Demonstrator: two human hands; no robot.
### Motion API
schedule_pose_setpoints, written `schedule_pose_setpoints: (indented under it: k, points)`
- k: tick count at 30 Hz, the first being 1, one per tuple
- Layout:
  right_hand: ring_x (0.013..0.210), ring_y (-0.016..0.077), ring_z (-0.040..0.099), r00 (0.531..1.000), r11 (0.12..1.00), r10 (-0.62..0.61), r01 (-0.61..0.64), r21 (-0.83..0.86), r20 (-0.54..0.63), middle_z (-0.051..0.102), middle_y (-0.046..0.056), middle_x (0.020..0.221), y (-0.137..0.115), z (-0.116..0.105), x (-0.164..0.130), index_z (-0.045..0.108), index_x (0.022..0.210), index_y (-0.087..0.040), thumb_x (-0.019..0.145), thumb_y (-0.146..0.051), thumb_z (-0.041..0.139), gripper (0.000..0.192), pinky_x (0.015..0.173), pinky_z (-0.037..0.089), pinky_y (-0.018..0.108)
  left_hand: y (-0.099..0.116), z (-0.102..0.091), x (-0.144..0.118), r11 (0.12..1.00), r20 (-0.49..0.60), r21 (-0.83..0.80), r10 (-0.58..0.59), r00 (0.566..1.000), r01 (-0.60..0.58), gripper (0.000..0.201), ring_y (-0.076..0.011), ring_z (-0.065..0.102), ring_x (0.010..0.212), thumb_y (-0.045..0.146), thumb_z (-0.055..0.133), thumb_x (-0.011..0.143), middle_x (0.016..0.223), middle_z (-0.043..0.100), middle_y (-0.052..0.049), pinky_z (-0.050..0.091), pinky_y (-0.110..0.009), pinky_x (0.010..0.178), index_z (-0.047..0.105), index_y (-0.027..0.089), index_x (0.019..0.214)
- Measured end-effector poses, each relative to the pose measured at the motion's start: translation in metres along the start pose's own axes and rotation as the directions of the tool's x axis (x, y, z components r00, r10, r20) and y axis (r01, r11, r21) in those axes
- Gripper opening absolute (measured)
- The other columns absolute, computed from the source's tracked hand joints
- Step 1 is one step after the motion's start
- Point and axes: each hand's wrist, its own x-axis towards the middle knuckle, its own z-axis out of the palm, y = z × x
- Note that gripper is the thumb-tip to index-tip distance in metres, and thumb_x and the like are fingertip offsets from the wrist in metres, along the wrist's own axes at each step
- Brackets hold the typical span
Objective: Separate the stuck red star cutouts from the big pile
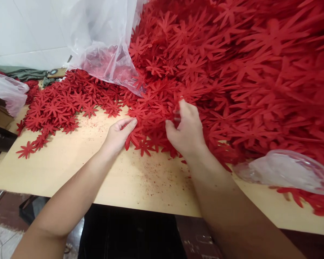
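A large heap of red flower-shaped cutouts (194,64) with long narrow petals rises across the back and right of the table. At its front edge, my left hand (120,131) pinches a red flower cutout (131,139) between thumb and fingers. My right hand (187,127) reaches into the heap a little to the right, thumb and fingers apart, its fingertips blurred against the red pieces. Nothing shows clearly in its grasp. A lower pile of the same red cutouts (56,104) spreads over the left of the table.
A clear plastic bag (105,54) lies over the back of the heap. A transparent plastic container (288,171) rests at the right. A cardboard box (0,113) with a white bag (8,90) stands at the left edge. Red crumbs dot the wooden table (110,183).
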Motion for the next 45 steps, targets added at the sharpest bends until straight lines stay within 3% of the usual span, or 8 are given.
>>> schedule_pose_setpoints:
  k: [5, 10, 16, 22, 26, 31, 37, 45]
  points:
    - [0.108, 0.0305, 0.054, 0.991, 0.985, -0.132, 0.132, -0.111, 0.011, 0.061, 0.014, 0.114, -0.009, 0.000, -0.002, 0.069, 0.098, -0.022, 0.087, -0.031, 0.051, 0.022, 0.098, 0.042, 0.054, -0.003, 0.001, 0.000, 1.000, 0.017, 0.018, 0.012, 1.000, -0.012, 0.018, -0.0083, 0.061, 0.070, 0.029, 0.069, 0.078, 0.077, 0.068, 0.000, 0.049, -0.023, 0.074, 0.066, 0.015, 0.089]
    - [0.098, 0.0285, 0.056, 0.994, 0.990, -0.084, 0.074, -0.123, -0.074, 0.059, 0.014, 0.103, -0.016, -0.006, -0.001, 0.064, 0.114, -0.021, 0.085, -0.029, 0.054, 0.032, 0.087, 0.047, 0.047, -0.003, -0.002, -0.002, 0.994, 0.055, 0.107, 0.032, 0.998, -0.038, 0.027, -0.0059, 0.050, 0.055, 0.019, 0.075, 0.070, 0.066, 0.059, 0.005, 0.044, -0.023, 0.063, 0.067, 0.018, 0.096]
    - [0.068, 0.0198, 0.052, 0.999, 0.997, 0.003, 0.000, -0.083, 0.038, 0.054, 0.006, 0.067, -0.018, -0.012, 0.001, 0.065, 0.073, -0.023, 0.090, -0.044, 0.048, 0.032, 0.073, 0.046, 0.038, -0.001, 0.000, 0.001, 0.995, 0.030, 0.054, 0.083, 0.996, -0.084, 0.013, -0.0065, 0.054, 0.061, 0.017, 0.074, 0.068, 0.066, 0.060, 0.004, 0.046, -0.024, 0.070, 0.061, 0.016, 0.071]
    - [0.105, 0.0315, 0.053, 0.998, 0.995, -0.029, 0.024, -0.098, -0.048, 0.054, 0.017, 0.113, -0.015, -0.011, 0.002, 0.057, 0.124, -0.017, 0.082, -0.037, 0.061, 0.047, 0.093, 0.041, 0.051, -0.003, 0.000, 0.000, 0.990, -0.042, 0.090, 0.110, 0.993, -0.106, 0.017, -0.0051, 0.047, 0.056, 0.015, 0.069, 0.073, 0.060, 0.055, 0.005, 0.040, -0.019, 0.061, 0.053, 0.016, 0.066]
    - [0.103, 0.0295, 0.056, 0.993, 0.995, -0.086, 0.081, 0.061, 0.084, 0.062, 0.013, 0.105, -0.040, -0.010, -0.005, 0.064, 0.113, -0.023, 0.087, -0.039, 0.056, 0.032, 0.094, 0.043, 0.051, -0.004, 0.001, -0.001, 0.982, -0.093, 0.128, 0.148, 0.985, -0.135, 0.016, -0.0057, 0.045, 0.057, 0.021, 0.068, 0.076, 0.062, 0.051, 0.006, 0.040, -0.019, 0.059, 0.053, 0.017, 0.071]
    - [0.088, 0.0230, 0.062, 0.954, 0.941, -0.026, -0.078, 0.330, 0.300, 0.066, 0.010, 0.097, -0.062, 0.000, -0.017, 0.064, 0.106, -0.021, 0.080, -0.041, 0.063, 0.034, 0.083, 0.051, 0.043, -0.001, 0.006, -0.006, 0.994, -0.038, 0.051, 0.098, 0.994, -0.096, 0.005, -0.0079, 0.055, 0.068, 0.020, 0.063, 0.079, 0.076, 0.061, 0.002, 0.046, -0.024, 0.072, 0.059, 0.017, 0.080]
    - [0.087, 0.0186, 0.062, 0.953, 0.858, 0.067, -0.207, 0.470, 0.296, 0.065, 0.006, 0.094, -0.050, 0.006, -0.014, 0.059, 0.093, -0.020, 0.077, -0.026, 0.062, 0.018, 0.082, 0.050, 0.037, 0.001, 0.009, -0.015, 0.996, 0.098, -0.035, 0.086, 0.991, -0.083, 0.019, -0.0113, 0.062, 0.083, 0.020, 0.071, 0.073, 0.087, 0.067, -0.002, 0.048, -0.027, 0.082, 0.065, 0.017, 0.090]
    - [0.067, 0.0131, 0.054, 0.940, 0.764, 0.166, -0.313, 0.564, 0.298, 0.058, 0.000, 0.073, -0.052, 0.005, -0.012, 0.054, 0.079, -0.022, 0.079, -0.024, 0.058, 0.005, 0.066, 0.048, 0.029, -0.001, 0.004, -0.013, 0.995, 0.099, 0.011, 0.093, 0.991, -0.094, 0.027, -0.0089, 0.060, 0.077, 0.016, 0.076, 0.065, 0.083, 0.065, 0.000, 0.048, -0.026, 0.080, 0.065, 0.016, 0.089]
